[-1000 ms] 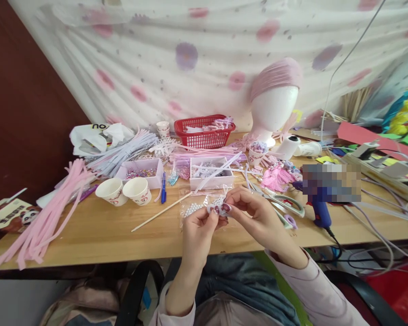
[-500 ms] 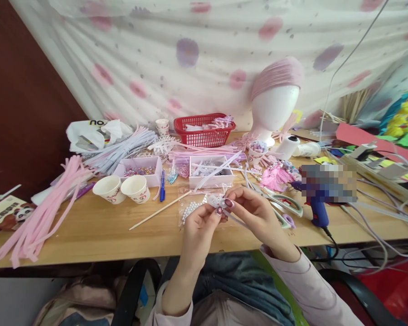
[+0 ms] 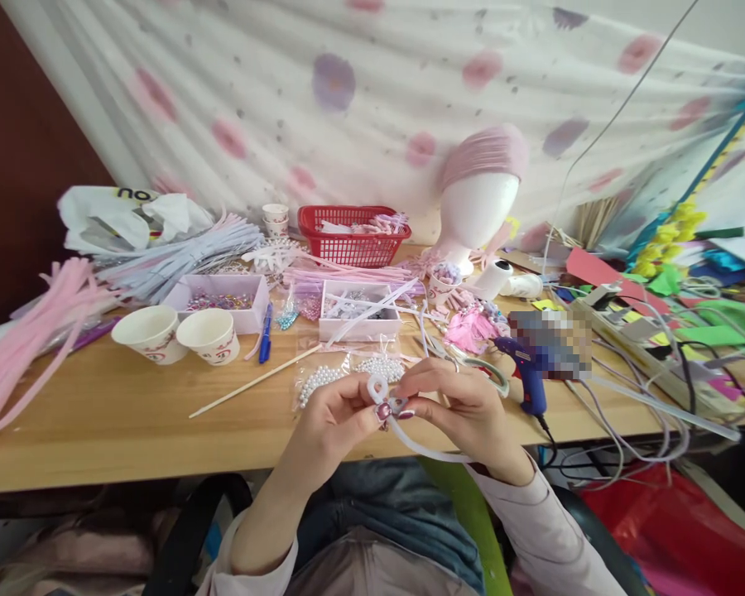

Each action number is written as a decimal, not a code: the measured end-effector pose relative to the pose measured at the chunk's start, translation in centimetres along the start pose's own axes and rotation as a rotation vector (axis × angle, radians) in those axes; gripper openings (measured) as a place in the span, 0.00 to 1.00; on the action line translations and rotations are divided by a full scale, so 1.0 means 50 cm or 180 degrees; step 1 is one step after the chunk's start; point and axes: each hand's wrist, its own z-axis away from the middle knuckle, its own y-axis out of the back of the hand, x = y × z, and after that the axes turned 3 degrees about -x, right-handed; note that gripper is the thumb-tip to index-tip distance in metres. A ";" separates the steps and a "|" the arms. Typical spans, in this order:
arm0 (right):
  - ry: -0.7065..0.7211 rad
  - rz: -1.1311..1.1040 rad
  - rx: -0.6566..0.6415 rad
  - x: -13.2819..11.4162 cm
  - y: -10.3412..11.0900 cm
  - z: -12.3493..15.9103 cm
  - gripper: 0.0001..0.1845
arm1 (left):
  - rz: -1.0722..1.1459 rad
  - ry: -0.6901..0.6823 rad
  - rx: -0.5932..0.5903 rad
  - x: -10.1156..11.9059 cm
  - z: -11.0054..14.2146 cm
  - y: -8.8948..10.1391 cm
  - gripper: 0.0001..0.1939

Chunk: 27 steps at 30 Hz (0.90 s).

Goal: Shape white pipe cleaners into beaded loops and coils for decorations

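Soft, fairly even light; edges stretch, one patch pixelated.

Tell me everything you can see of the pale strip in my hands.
The strip is whitish lilac and looks soft and bendy, perhaps fuzzy. One part is curled into a round, open loop, with a smaller curl beside it; a long tail bows down and off towards the right wrist. It is held up near the front edge of the table, pinched by the left hand and right hand. Fingers hide where the curls meet.
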 end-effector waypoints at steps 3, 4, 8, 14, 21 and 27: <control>0.0023 -0.0022 0.0046 0.000 0.000 -0.001 0.05 | 0.0060 -0.0092 0.0057 -0.006 -0.001 0.000 0.08; 0.0042 -0.0010 0.0052 0.000 0.000 -0.002 0.05 | 0.0072 -0.0100 0.0072 -0.008 -0.001 0.001 0.08; 0.0047 0.0079 0.0014 0.005 0.000 -0.002 0.05 | 0.0029 0.0024 0.0195 -0.011 0.002 0.000 0.09; -0.0199 0.0041 -0.0045 0.003 0.000 -0.001 0.05 | 0.0160 0.0017 0.0533 -0.007 0.004 -0.004 0.09; -0.0991 -0.0073 -0.0115 0.005 -0.020 0.004 0.13 | 0.0230 -0.0158 0.0995 -0.022 -0.008 -0.002 0.09; -0.1373 -0.0122 -0.0119 0.019 -0.030 0.007 0.06 | 0.0571 0.0005 0.1053 -0.029 -0.004 -0.004 0.16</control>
